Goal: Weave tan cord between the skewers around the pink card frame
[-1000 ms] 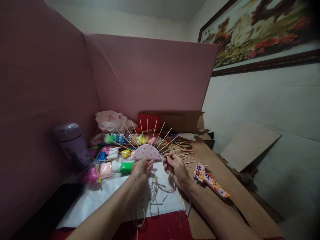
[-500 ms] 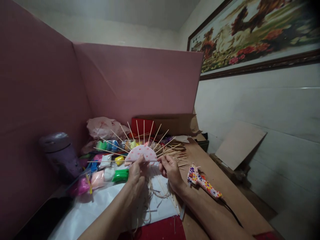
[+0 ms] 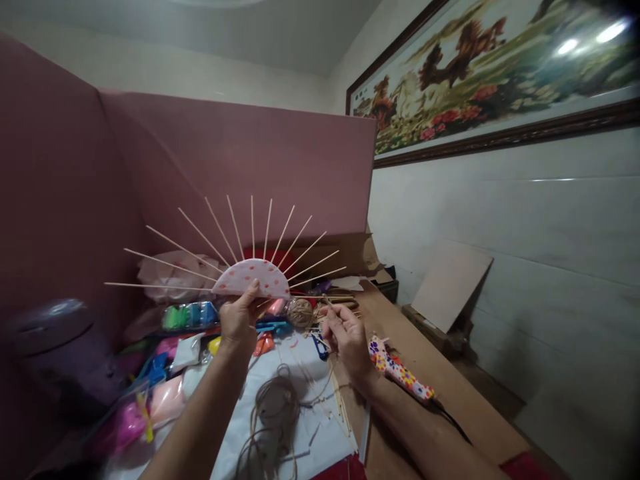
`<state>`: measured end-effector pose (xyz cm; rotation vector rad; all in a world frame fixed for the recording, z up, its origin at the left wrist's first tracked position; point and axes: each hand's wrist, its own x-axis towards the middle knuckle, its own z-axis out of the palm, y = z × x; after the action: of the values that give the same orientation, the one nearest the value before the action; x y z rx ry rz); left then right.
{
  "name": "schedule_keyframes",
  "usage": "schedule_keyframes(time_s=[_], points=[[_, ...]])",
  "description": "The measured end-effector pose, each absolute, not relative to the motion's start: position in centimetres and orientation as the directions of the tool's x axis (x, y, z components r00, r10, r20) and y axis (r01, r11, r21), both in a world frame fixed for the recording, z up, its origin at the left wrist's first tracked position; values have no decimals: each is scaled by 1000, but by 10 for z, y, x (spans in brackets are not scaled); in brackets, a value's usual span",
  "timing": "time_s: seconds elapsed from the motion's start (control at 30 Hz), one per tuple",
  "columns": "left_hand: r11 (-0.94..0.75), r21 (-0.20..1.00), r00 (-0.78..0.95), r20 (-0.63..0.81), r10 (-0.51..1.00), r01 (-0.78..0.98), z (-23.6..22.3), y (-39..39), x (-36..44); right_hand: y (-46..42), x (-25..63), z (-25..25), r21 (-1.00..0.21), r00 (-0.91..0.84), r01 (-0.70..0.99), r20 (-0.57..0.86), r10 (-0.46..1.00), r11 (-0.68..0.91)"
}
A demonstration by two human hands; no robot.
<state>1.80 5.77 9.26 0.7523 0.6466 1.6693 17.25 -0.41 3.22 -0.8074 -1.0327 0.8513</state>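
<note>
My left hand (image 3: 240,317) grips the straight lower edge of a half-round pink piece with red spots (image 3: 260,275), thumb in front. Thin wooden sticks (image 3: 252,227) fan out from its curved rim like rays. Just right of the piece, below the lowest stick on that side, my right hand (image 3: 345,333) has its thumb and forefinger pinched together. Whatever lies between those fingertips is too small to make out. A ball of twine (image 3: 301,313) sits behind, between the hands. Loose loops of twine (image 3: 275,407) hang or lie below, over white sheeting (image 3: 320,427).
A flower-patterned glue gun (image 3: 400,373) with a cord lies on the brown board at right. Bags of coloured clay (image 3: 167,398) crowd the left, beside a purple tumbler (image 3: 60,353). Loose sticks (image 3: 340,400) lie near my right forearm. A pink partition (image 3: 240,160) stands behind.
My left hand has raised the fan-like piece up and to the left. My right hand has come away from its right end. The camera view has shifted to the right.
</note>
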Motion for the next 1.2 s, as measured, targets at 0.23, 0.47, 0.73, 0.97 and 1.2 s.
schedule_keyframes(time_s=[0.23,0.47,0.73,0.97,1.2], points=[[-215,794,-132,170,976,-569,100,69,5,3,181,33,-880,275,-185,381,883,437],[-153,781,-141,84,986,-606,103,80,-16,5,183,27,-885,310,-166,371,875,434],[-95,764,-138,8,990,-638,104,84,-22,9,196,30,-899,409,-4,398,821,438],[-84,769,-146,-13,989,-633,102,86,-24,12,199,26,-897,426,18,406,808,442],[-75,773,-133,-13,991,-630,99,87,-22,19,209,22,-901,551,67,391,737,429]])
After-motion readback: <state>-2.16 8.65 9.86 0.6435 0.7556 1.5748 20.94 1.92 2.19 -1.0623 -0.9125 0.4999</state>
